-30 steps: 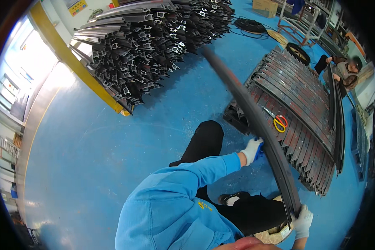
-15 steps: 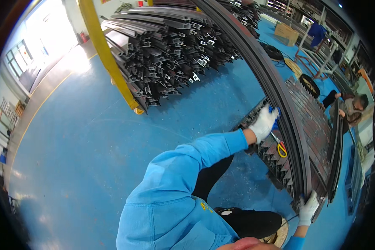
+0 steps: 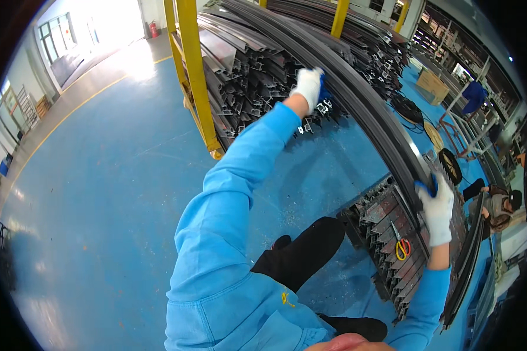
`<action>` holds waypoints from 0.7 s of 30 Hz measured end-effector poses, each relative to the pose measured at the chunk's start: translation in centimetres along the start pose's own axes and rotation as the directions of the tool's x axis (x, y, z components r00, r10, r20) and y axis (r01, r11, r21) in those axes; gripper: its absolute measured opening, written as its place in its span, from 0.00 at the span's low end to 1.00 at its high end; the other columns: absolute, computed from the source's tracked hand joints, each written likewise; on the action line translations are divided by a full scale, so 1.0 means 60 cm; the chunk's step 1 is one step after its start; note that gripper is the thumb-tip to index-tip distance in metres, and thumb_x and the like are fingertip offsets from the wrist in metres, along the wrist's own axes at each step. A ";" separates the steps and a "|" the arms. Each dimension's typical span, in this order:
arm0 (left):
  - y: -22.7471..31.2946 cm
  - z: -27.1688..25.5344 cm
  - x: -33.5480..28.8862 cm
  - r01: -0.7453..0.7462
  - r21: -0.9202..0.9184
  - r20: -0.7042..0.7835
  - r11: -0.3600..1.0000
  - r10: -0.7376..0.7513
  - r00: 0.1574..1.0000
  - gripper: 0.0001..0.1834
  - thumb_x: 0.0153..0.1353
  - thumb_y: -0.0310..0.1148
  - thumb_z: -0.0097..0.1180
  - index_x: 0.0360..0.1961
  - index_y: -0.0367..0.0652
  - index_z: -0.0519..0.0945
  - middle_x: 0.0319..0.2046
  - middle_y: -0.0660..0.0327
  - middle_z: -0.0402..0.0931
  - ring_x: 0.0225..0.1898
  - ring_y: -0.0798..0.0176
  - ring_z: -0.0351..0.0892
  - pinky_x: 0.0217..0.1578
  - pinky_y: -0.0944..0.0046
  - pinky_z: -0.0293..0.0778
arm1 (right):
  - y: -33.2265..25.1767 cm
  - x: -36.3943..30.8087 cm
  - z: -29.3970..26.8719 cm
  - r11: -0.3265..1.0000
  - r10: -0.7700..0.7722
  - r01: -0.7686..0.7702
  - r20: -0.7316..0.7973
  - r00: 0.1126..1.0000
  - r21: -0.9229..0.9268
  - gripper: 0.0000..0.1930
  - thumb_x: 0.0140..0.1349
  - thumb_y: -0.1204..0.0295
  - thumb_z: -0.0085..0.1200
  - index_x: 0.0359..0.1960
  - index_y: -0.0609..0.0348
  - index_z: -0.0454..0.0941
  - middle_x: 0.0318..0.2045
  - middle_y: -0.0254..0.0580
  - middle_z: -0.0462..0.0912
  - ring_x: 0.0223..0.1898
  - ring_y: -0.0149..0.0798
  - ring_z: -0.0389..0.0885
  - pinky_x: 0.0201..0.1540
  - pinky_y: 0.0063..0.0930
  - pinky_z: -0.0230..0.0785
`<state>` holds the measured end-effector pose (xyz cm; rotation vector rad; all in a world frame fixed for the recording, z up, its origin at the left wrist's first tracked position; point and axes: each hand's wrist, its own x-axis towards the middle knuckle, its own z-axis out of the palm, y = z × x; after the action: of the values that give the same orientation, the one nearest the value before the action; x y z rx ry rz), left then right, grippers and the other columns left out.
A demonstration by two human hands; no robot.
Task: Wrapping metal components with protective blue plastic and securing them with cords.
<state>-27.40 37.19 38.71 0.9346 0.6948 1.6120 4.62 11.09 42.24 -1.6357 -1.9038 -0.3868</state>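
A bundle of long dark profile strips [image 3: 372,120] runs from the far middle down to the right and bends with the lens. My left hand [image 3: 310,89], in a white glove with a blue palm, is closed on the bundle's left side, far out at arm's length. Round the near end my right hand [image 3: 436,207], gloved alike, is closed, thumb toward the strips. Below that end lies a stack of dark ridged profiles [image 3: 372,216]. Scissors [image 3: 402,248] with yellow and red handles rest on the stack. The glove backs hide most of my fingers.
A large pile of dark profiles [image 3: 249,85] lies behind a yellow post [image 3: 194,76]. Farther right are a cardboard box [image 3: 432,86], coiled black hose [image 3: 407,108] and a metal frame cart [image 3: 459,131]. A co-worker [image 3: 500,205] is at the right edge. The floor [image 3: 117,205] is blue.
Both hands and the bundle have moved farther away and leftward, off the stack's near end. More of the stack and the scissors now shows. My view has also shifted.
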 end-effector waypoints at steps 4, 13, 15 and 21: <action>0.105 -0.069 0.037 0.073 -0.012 0.067 0.997 -0.073 0.995 0.27 0.57 0.45 0.51 0.51 0.35 0.70 0.48 0.43 0.72 0.44 0.46 0.77 0.43 0.58 0.74 | -0.137 0.154 0.014 0.996 -0.022 0.016 0.072 0.997 0.085 0.22 0.45 0.66 0.62 0.43 0.62 0.75 0.31 0.49 0.81 0.32 0.49 0.77 0.36 0.35 0.69; 0.126 -0.007 -0.122 -0.522 0.852 0.415 -0.047 0.669 0.617 0.41 0.52 0.52 0.54 0.63 0.44 0.58 0.62 0.37 0.52 0.62 0.38 0.56 0.57 0.46 0.59 | -0.322 0.389 0.170 0.931 -0.187 0.181 -0.011 0.982 0.318 0.24 0.50 0.59 0.54 0.45 0.64 0.76 0.39 0.52 0.81 0.39 0.48 0.79 0.42 0.33 0.70; 0.118 -0.023 -0.117 -0.513 0.830 0.511 -0.220 0.669 0.540 0.43 0.51 0.53 0.55 0.65 0.46 0.56 0.63 0.37 0.49 0.64 0.37 0.53 0.59 0.44 0.56 | -0.334 0.404 0.205 0.797 -0.122 0.171 -0.123 0.985 0.579 0.24 0.51 0.58 0.55 0.45 0.63 0.76 0.40 0.50 0.81 0.39 0.47 0.79 0.42 0.32 0.70; 0.098 -0.100 -0.043 -0.440 0.834 0.549 -0.333 0.578 0.604 0.34 0.53 0.50 0.54 0.61 0.55 0.62 0.62 0.44 0.55 0.63 0.38 0.55 0.59 0.40 0.54 | -0.251 0.313 0.176 0.946 -0.143 0.147 -0.033 0.989 0.289 0.20 0.55 0.58 0.54 0.45 0.59 0.76 0.37 0.45 0.82 0.36 0.43 0.80 0.39 0.31 0.71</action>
<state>-35.27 33.50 39.90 2.6713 1.8733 1.7301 -13.78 29.03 47.65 -1.3038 -1.9722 -0.1630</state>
